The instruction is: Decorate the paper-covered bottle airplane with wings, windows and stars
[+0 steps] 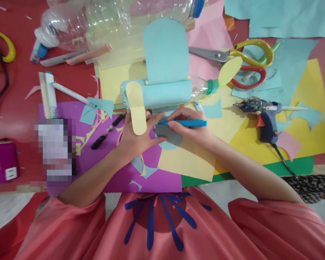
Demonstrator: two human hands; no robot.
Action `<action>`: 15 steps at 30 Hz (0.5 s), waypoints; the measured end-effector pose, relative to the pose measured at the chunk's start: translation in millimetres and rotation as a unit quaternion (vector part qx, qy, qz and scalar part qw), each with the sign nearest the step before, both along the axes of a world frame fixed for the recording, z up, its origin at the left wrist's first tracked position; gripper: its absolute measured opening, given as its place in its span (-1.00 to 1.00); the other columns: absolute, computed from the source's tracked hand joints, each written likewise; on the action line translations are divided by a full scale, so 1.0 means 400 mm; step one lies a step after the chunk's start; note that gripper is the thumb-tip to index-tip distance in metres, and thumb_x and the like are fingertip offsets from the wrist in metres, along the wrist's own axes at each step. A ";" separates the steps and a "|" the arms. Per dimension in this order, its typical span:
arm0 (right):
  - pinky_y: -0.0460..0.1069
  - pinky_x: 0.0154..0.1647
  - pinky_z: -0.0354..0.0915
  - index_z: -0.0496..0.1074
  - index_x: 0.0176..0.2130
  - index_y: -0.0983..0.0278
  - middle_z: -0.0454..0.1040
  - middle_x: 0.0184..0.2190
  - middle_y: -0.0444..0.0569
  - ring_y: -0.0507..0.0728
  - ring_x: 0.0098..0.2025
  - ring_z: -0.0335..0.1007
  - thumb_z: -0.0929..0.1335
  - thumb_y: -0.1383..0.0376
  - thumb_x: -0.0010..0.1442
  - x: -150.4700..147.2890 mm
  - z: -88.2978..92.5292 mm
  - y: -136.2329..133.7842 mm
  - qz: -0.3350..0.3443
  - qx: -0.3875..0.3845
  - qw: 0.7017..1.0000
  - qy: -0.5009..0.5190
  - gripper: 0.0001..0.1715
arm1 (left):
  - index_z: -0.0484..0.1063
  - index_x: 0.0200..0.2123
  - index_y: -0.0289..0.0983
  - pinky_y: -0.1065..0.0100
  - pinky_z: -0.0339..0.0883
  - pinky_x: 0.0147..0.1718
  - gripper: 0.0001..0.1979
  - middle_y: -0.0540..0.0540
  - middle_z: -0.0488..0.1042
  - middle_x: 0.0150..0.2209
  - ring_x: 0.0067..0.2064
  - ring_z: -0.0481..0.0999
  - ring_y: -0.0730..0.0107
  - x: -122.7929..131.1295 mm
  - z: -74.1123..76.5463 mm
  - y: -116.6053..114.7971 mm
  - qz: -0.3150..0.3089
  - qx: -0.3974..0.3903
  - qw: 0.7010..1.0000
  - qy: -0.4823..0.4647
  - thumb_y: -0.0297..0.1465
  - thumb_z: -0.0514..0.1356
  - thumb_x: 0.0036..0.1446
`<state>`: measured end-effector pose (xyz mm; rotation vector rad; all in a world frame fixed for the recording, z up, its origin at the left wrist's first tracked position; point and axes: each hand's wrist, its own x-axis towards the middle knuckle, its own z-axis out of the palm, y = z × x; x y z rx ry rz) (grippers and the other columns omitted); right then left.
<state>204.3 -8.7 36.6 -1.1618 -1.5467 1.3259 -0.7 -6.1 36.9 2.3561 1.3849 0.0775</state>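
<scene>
"What lies at the far left?"

"A magenta pack (pixel 4 162) on the red table (pixel 18 90), cut off by the edge of the view."

"And the oblong (pixel 56 151) beside it?"

"Possibly a phone; it's pixelated, so I wouldn't swear to it. A white marker (pixel 51 94) with a green end lies just above. Further right, a black marker (pixel 106 134) lies aslant on the purple paper (pixel 162 180), near the person's left hand (pixel 132 144)."

"What is that hand doing?"

"It's opened out, thumb and forefinger spread wide, their tips at the light blue paper cutout (pixel 172 144). A pale yellow paper strip (pixel 138 119), rounded at both ends, overlaps the back of the hand."

"Where does the strip lead?"

"Up across the plastic bottle (pixel 168 92), which lies on its side just beyond both hands. Light blue paper wraps its middle, and a round-ended light blue flap (pixel 166 50) stretches away from the person. The green cap (pixel 212 87) points right, with a yellow paper oval (pixel 230 70) beside it."

"And the right hand (pixel 200 135)?"

"Closed around a blue pen (pixel 195 123), held nearly level, its writing end over the cutout, between the left thumb and forefinger."

"Beyond that?"

"Scissors (pixel 222 56) with yellow and red handles, then, farther right, a dark blue glue gun (pixel 269 122) lying on yellow paper (pixel 314 133)."
</scene>
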 end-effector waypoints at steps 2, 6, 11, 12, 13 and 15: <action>-0.03 -0.37 0.32 0.48 -0.35 0.26 0.55 -0.41 -0.07 0.03 -0.41 0.42 0.43 0.13 0.23 -0.009 -0.008 0.003 -0.005 0.009 1.000 -0.010 -0.75 | 0.32 0.30 -0.10 -0.05 0.18 0.27 -0.30 -0.15 0.50 0.02 0.14 0.47 0.00 0.000 0.000 0.001 0.004 -0.001 1.000 -0.007 -0.04 0.35 0.14; -0.03 -0.38 0.31 0.49 -0.34 0.27 0.55 -0.41 -0.07 0.03 -0.42 0.42 0.42 0.14 0.23 -0.016 -0.015 0.002 -0.003 0.023 0.999 -0.024 -0.76 | 0.33 0.27 -0.13 -0.06 0.22 0.24 -0.31 -0.18 0.51 0.07 0.13 0.49 -0.01 0.000 0.003 0.007 0.011 -0.028 0.999 -0.020 -0.08 0.37 0.13; -0.04 -0.41 0.29 0.50 -0.33 0.26 0.55 -0.44 -0.09 0.02 -0.45 0.39 0.40 0.17 0.22 -0.016 -0.010 0.000 0.005 0.028 0.999 -0.034 -0.80 | 0.34 0.24 -0.12 0.00 0.24 0.23 -0.37 -0.13 0.54 0.05 0.13 0.50 0.05 -0.002 0.007 0.011 0.016 -0.040 0.998 -0.043 -0.15 0.37 0.13; -0.04 -0.41 0.30 0.51 -0.33 0.26 0.55 -0.44 -0.09 0.02 -0.44 0.39 0.40 0.18 0.22 -0.017 -0.010 0.000 0.004 0.027 0.999 -0.035 -0.81 | 0.35 0.23 -0.13 0.00 0.24 0.24 -0.38 -0.13 0.54 0.04 0.14 0.50 0.05 -0.002 0.008 0.012 0.015 -0.038 0.998 -0.044 -0.16 0.38 0.13; -0.04 -0.41 0.31 0.51 -0.33 0.25 0.55 -0.43 -0.09 0.02 -0.44 0.39 0.40 0.18 0.22 -0.018 -0.010 0.000 0.004 0.027 0.999 -0.037 -0.81 | 0.35 0.23 -0.13 0.00 0.24 0.23 -0.38 -0.13 0.55 0.04 0.14 0.50 0.04 -0.001 0.009 0.012 0.014 -0.037 0.998 -0.044 -0.16 0.38 0.13; -0.04 -0.41 0.31 0.51 -0.33 0.25 0.55 -0.44 -0.09 0.02 -0.45 0.38 0.41 0.18 0.22 -0.020 -0.010 0.000 0.005 0.025 0.999 -0.038 -0.81 | 0.35 0.23 -0.14 0.00 0.25 0.22 -0.37 -0.14 0.55 0.04 0.15 0.50 0.02 -0.001 0.011 0.012 0.014 -0.037 0.998 -0.040 -0.16 0.38 0.12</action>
